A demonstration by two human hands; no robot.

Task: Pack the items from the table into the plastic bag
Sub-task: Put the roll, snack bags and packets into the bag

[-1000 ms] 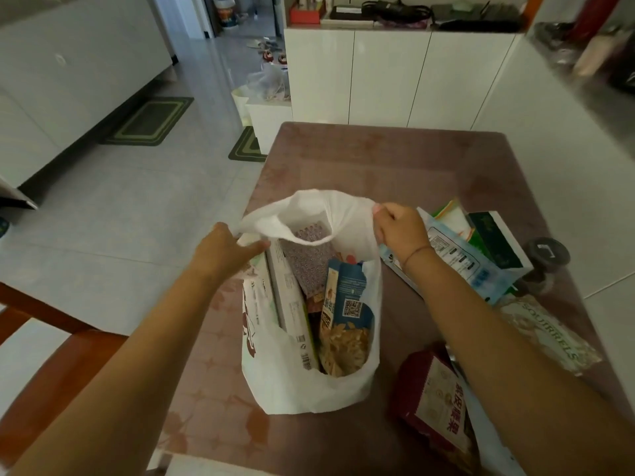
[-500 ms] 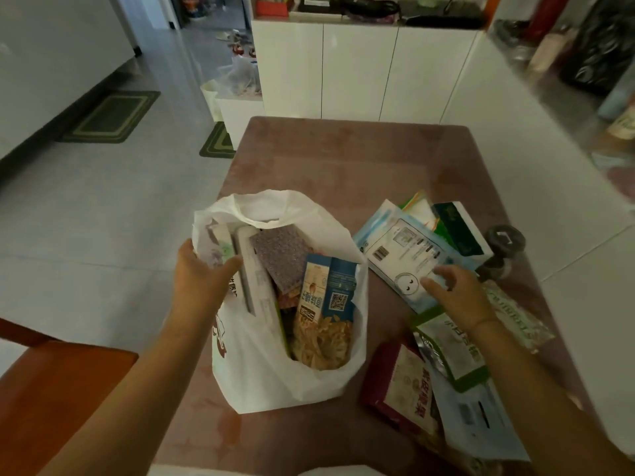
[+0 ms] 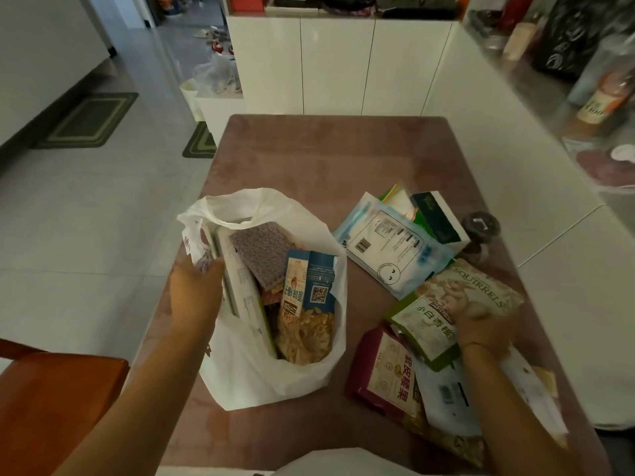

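Observation:
A white plastic bag (image 3: pixel 261 376) stands open on the brown table (image 3: pixel 330 156), holding a blue snack box (image 3: pixel 309 304), a patterned packet and a flat white box. My left hand (image 3: pixel 196 293) grips the bag's left rim. My right hand (image 3: pixel 481 324) lies on a green-and-white snack pouch (image 3: pixel 424 329) that rests over a pale "Squirrels" pouch (image 3: pixel 481 286); its fingers curl onto the pouch. A white-and-blue packet (image 3: pixel 391 252), a dark red pouch (image 3: pixel 385 372) and a green box (image 3: pixel 436 218) lie on the table to the right of the bag.
A small dark-lidded jar (image 3: pixel 479 231) stands by the table's right edge. A wooden chair (image 3: pixel 58 396) is at the lower left. White cabinets (image 3: pixel 343 63) stand beyond the table, and a cluttered counter (image 3: pixel 567 80) runs along the right.
My right hand let go of the bag's right rim and moved down-right to the pile, landing on the green-and-white pouch. My left hand keeps hold of the bag's left rim.

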